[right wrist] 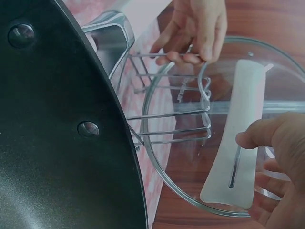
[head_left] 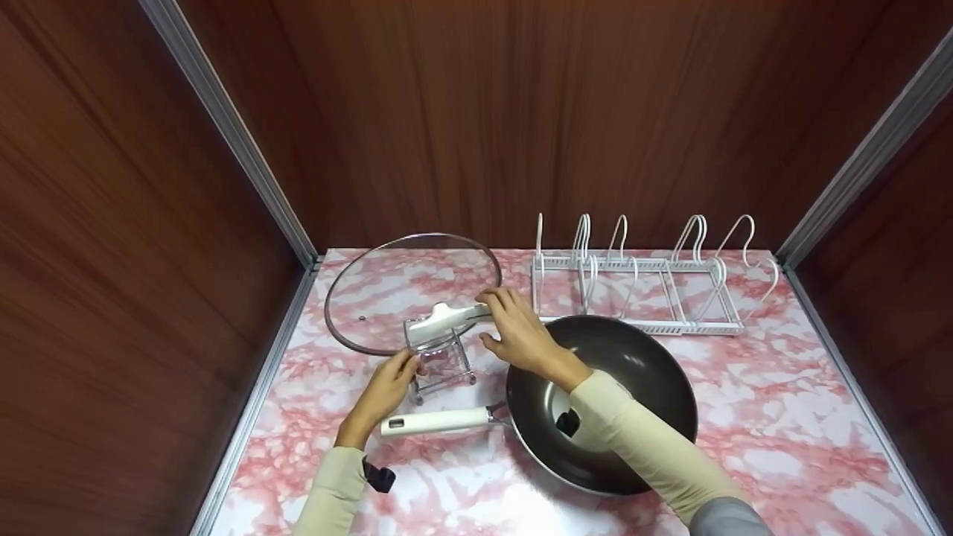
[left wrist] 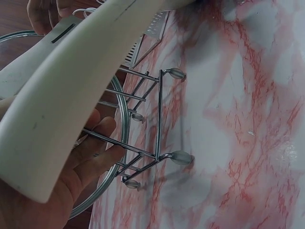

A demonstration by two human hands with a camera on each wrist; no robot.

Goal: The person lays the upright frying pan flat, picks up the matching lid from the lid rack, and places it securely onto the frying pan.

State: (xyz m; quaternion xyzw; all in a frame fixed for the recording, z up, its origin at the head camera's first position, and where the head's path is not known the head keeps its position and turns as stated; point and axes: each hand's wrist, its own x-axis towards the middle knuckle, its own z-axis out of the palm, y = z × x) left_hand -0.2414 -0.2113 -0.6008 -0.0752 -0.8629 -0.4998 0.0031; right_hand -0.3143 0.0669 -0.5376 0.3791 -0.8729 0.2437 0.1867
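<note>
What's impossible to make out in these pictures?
Head view: part of the wok's inside, behind the right sleeve.
Left wrist view: part of the left hand, behind the wok's handle.
Right wrist view: lettering on the glass lid, too small to read.
Right wrist view: much of the wok, cut off by the edges.

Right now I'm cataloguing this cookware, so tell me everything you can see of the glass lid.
The glass lid is round and clear, with a thin metallic-looking rim, a small hole near its edge and faint lettering. Its long white handle, flared and slotted, is held by the right hand. The lid is tilted up on edge at the chrome wire rack; whether its rim touches it is unclear.
</note>
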